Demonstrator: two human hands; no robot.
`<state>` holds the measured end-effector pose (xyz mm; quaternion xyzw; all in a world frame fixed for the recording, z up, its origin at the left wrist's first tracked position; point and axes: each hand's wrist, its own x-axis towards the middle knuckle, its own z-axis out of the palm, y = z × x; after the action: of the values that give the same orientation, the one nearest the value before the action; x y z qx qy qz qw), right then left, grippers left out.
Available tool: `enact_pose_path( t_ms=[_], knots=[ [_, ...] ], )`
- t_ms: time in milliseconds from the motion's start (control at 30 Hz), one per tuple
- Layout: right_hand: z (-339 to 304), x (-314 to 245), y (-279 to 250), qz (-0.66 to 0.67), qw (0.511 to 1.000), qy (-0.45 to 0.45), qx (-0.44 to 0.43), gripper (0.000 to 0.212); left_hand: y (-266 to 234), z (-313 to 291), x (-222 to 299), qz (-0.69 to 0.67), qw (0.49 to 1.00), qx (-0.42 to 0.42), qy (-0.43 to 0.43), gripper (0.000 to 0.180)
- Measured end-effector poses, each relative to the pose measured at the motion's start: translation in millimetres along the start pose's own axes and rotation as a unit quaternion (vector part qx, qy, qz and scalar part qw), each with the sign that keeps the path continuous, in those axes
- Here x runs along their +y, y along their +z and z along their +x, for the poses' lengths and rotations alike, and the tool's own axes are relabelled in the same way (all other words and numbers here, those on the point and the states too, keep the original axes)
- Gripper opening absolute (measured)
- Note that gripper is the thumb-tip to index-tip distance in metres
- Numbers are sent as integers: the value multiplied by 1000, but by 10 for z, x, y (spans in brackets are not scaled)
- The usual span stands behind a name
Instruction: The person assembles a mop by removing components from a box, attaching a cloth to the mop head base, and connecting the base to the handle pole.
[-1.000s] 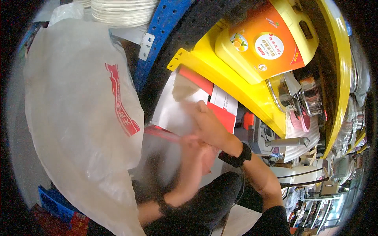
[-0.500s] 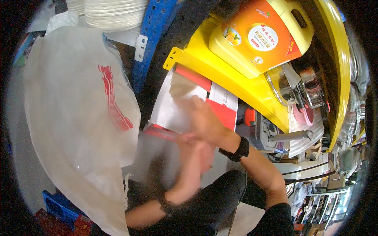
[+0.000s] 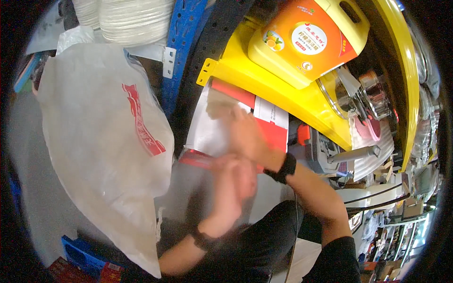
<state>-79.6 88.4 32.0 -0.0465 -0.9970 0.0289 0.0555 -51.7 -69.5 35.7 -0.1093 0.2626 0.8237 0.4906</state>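
Both hands are working at the middle of the view, blurred by motion. The right hand, a black band at its wrist, is lying flat against a red and white packet in a clear wrapper, fingers spread and pressing on its face — open rather than gripping, as far as the blur allows. The left hand, also with a dark wristband, is sitting just below it at the packet's lower edge, fingers curled toward a red strip there; whether it is actually pinching the wrapper I cannot tell.

The packet is leaning upright against a yellow shelf edge, just right of a blue perforated upright. On the yellow shelf above, a large orange and yellow jug is lying on its side, with steel pans to its right. To the left, a big translucent white bag with a red stripe is hanging — near the hands but apart from them. A stack of white plates is sitting at the top.
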Motion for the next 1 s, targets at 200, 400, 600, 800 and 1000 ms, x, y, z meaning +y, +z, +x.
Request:
enact_pose_path(
  t_ms=[200, 400, 600, 800, 1000],
  knots=[
    [39, -150, 6, 72, 995, 50, -43, 46, 235, -98, 376, -11, 992, 119, 30, 13],
    [27, -175, -132, 50, 988, 70, -130, 56, -41, -139, 329, 16, 997, -78, -23, 14],
    [132, -165, 116, 27, 996, 86, 24, 42, 114, -98, 295, 91, 993, 20, 76, 16],
    [-168, -134, 78, 307, 946, -103, 19, 40, 133, -72, 117, 61, 995, 39, 63, 26],
    [-476, 291, -230, 49, 981, 175, -71, 57, 118, 94, -143, 52, 992, -57, -98, 18]
  ],
)
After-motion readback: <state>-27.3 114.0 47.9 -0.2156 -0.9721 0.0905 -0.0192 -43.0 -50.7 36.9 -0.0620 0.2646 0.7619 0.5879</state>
